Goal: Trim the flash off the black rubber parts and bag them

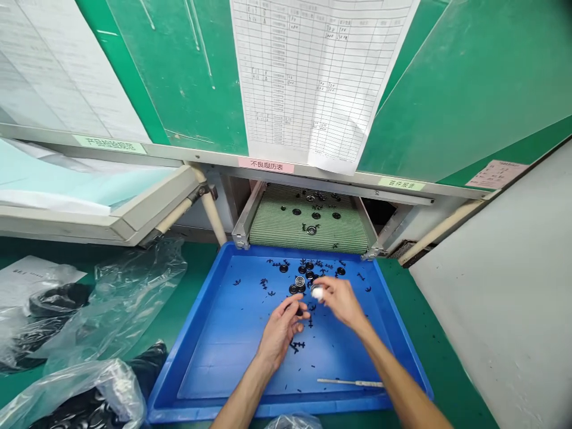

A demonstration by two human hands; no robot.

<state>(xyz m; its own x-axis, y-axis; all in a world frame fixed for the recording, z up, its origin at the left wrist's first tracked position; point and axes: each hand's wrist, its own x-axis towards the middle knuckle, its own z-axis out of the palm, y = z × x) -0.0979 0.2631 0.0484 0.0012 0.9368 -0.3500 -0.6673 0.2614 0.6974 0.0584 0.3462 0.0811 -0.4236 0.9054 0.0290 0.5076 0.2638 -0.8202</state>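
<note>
Apparently we are at a two-handed handling step: above the shallow blue plastic tray, our left hand curls its fingers around a small dark piece, while our right hand pinches a white item, too blurred to identify, near round black discs. The next move, we judge, calls for steady left fingers and a light right pinch.

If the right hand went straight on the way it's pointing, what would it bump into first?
The right hand would probably meet the round parts clustered in the blue tray just ahead. Depth is unclear, so it might pass above them.
</note>
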